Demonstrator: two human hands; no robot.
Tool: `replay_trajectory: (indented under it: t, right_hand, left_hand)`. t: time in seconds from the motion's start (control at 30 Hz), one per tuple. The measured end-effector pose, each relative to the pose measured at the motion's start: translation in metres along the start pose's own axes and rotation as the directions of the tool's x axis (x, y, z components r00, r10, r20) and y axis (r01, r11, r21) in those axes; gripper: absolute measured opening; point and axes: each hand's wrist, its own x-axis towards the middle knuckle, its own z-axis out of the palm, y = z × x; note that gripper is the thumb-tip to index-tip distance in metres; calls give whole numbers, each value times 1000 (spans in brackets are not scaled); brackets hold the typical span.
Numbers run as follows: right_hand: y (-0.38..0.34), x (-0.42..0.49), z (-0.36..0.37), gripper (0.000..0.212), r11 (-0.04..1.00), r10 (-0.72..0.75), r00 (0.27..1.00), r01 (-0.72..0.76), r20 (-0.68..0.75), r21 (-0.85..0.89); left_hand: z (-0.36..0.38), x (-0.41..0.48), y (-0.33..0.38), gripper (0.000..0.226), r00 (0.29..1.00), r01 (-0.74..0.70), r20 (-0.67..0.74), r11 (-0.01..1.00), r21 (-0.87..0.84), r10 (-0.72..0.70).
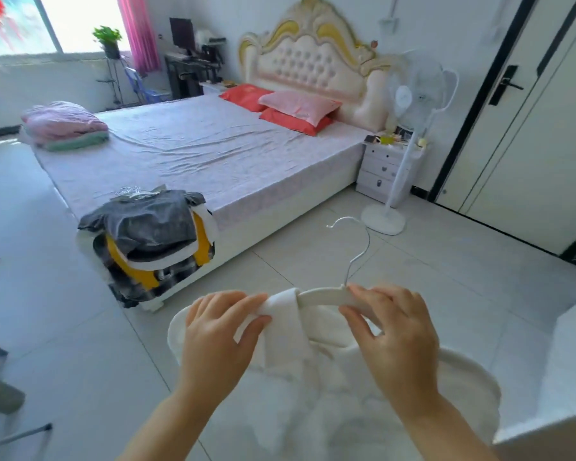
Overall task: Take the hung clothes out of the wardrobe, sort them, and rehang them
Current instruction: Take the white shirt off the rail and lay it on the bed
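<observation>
The left hand (pixel 218 331) pinches the white garment (pixel 313 377); the right hand (pixel 396 331) grips the hanger (pixel 326 296). Tugging too hard could slip the garment off onto the floor (pixel 80 327).

Home bedroom: bed (pixel 213 151) with tufted headboard (pixel 313 58), pillows (pixel 296 108), nightstand (pixel 383 168) far right, standing fan (pixel 413 94).

- Bed (pixel 213 154) with lilac sheet: heap of grey, yellow and white clothes (pixel 150 234) at the near corner, spilling over the edge; folded pink and green bedding (pixel 65 126) at the far corner; red and pink pillows (pixel 290 108) by the headboard.
- Tiled floor (pixel 80 327): white pedestal fan (pixel 383 221) beside a white nightstand (pixel 379 164).
</observation>
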Motion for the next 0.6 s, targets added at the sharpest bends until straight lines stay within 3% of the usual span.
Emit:
replay_trajectory:
  t: [0.23, 0.6]
  right_hand:
    - [-36, 50, 120, 28, 975, -64, 992, 39, 111, 218]
    - [-54, 147, 321, 25, 850, -222, 958, 99, 182, 517]
  left_hand:
    - [-13, 39, -88, 26, 983, 155, -126, 976, 153, -136]
    - [12, 139, -202, 33, 889, 431, -302, 850, 303, -343]
